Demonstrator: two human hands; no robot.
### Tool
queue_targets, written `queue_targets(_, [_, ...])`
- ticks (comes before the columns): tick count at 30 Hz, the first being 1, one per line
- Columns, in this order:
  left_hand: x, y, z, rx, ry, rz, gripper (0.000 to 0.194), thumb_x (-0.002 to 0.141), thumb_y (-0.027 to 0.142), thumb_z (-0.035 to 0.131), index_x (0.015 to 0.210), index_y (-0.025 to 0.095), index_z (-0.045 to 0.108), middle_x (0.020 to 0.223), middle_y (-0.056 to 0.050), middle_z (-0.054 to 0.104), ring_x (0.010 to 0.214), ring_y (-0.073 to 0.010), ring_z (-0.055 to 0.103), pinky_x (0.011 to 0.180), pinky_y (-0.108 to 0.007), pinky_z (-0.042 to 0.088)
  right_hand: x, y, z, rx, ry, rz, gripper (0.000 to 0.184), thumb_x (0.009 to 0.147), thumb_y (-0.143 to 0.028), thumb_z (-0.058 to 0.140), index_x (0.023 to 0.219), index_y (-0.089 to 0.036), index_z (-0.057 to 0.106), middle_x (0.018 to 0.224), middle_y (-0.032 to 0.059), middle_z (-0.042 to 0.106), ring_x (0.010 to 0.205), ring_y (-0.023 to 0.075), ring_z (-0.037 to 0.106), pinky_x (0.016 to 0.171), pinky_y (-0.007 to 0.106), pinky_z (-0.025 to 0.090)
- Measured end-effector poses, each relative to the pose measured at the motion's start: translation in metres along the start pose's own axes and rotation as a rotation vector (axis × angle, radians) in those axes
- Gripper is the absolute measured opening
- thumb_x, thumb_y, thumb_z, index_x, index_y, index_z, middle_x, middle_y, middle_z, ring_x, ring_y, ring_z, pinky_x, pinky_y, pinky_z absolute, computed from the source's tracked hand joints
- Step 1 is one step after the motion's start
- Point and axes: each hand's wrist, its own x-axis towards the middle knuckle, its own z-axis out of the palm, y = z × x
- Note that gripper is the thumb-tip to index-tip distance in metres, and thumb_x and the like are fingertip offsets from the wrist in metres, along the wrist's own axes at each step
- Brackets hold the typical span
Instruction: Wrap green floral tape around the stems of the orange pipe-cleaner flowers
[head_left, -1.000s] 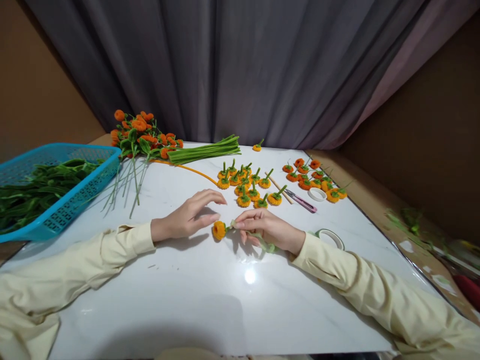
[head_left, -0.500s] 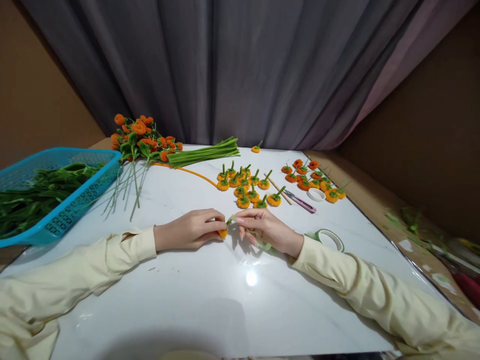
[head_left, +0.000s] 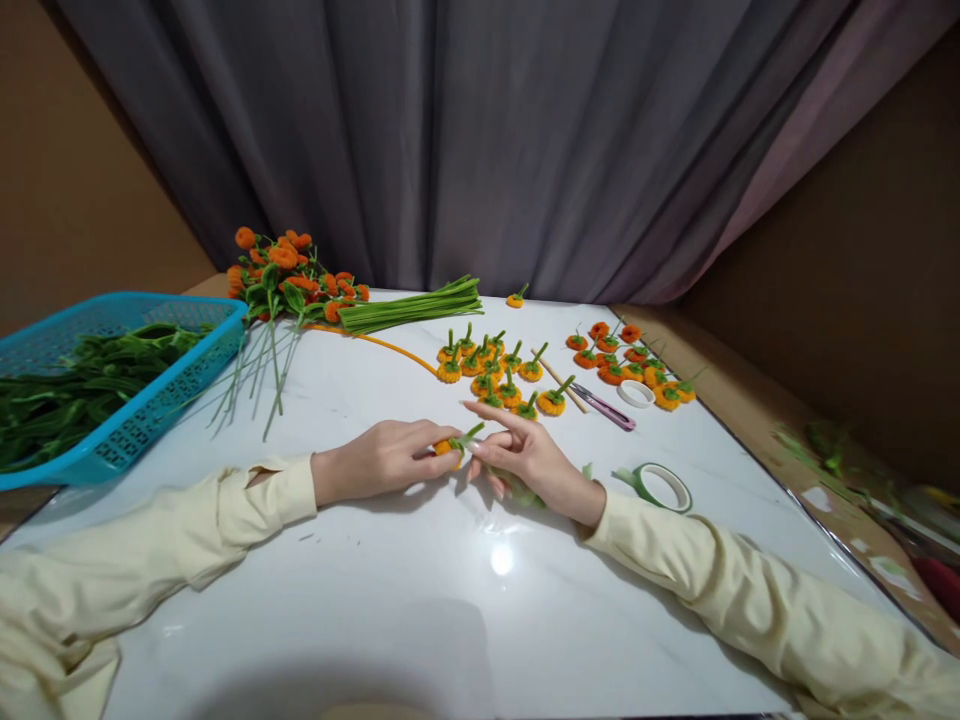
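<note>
My left hand pinches a yellow-orange fuzzy flower head between thumb and fingers, its short green stem pointing up and right. At that stem is my right hand, thumb and curled fingers closed on a pale green strip of floral tape that trails under the palm. The right index finger is stretched out above the stem. Beyond my hands stand several similar yellow flower heads, stems up. A roll of green floral tape lies beside my right wrist.
A blue basket of green leaves is at the left. Behind are orange flowers, a bundle of green stems and an orange strip. Pink-handled scissors, a white ring and orange flower heads lie to the right.
My right index finger has lifted and straightened, while the thumb stays by the stem. The flower in my left hand has turned so that more of it and its stem shows.
</note>
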Motion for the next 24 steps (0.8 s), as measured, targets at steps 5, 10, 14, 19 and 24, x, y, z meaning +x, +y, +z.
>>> queue_targets(5, [-0.0019,-0.0005,0.0042,-0.055,0.022,-0.021,0.021,0.092,0.012,0.042,0.112,0.017,0.045,0.103,-0.012,0.068,0.088,-0.0175,0.067,0.067,-0.025,0.055,0.0004,-0.0002,0.0046,-0.002,0.009,-0.024,0.036,0.078,-0.041,0.069,0.099,-0.017,0.053,0.064,0.0,0.068,0.041,0.0081,0.053,0.034,0.016,0.035])
queue_targets(10, [-0.002,-0.0005,0.0037,-0.081,0.031,-0.027,0.021,0.094,0.013,0.038,0.115,0.015,0.042,0.101,-0.013,0.068,0.083,-0.0167,0.068,0.061,-0.023,0.054,0.0008,0.0011,0.0045,-0.005,-0.028,-0.056,0.029,0.08,-0.04,0.068,0.088,-0.017,0.053,0.068,0.0009,0.068,0.046,0.0089,0.058,0.036,0.015,0.037])
queue_targets(14, [-0.0015,0.0004,0.0026,-0.114,0.021,-0.034,0.025,0.095,0.015,0.036,0.12,0.016,0.04,0.102,-0.013,0.068,0.088,-0.0163,0.068,0.062,-0.022,0.055,0.0007,0.0018,0.0044,-0.025,-0.036,-0.063,0.028,0.08,-0.041,0.068,0.085,-0.017,0.054,0.068,0.001,0.067,0.047,0.0084,0.058,0.035,0.015,0.037])
queue_targets(19, [0.0008,0.0014,0.001,-0.174,0.04,-0.04,0.029,0.095,0.015,0.039,0.124,0.015,0.038,0.101,-0.015,0.068,0.09,-0.0174,0.068,0.061,-0.021,0.055,0.0004,0.0016,0.0059,-0.054,-0.027,-0.083,0.029,0.08,-0.042,0.067,0.084,-0.016,0.053,0.067,0.0004,0.066,0.046,0.0082,0.057,0.035,0.015,0.036])
queue_targets(24, [0.0015,0.0013,-0.0006,-0.172,0.027,-0.036,0.028,0.095,0.015,0.039,0.123,0.014,0.038,0.101,-0.015,0.068,0.09,-0.0182,0.068,0.057,-0.02,0.053,-0.0002,0.0018,0.0066,-0.07,-0.025,-0.094,0.029,0.08,-0.043,0.066,0.085,-0.017,0.053,0.068,0.0002,0.065,0.046,0.0082,0.056,0.034,0.016,0.036])
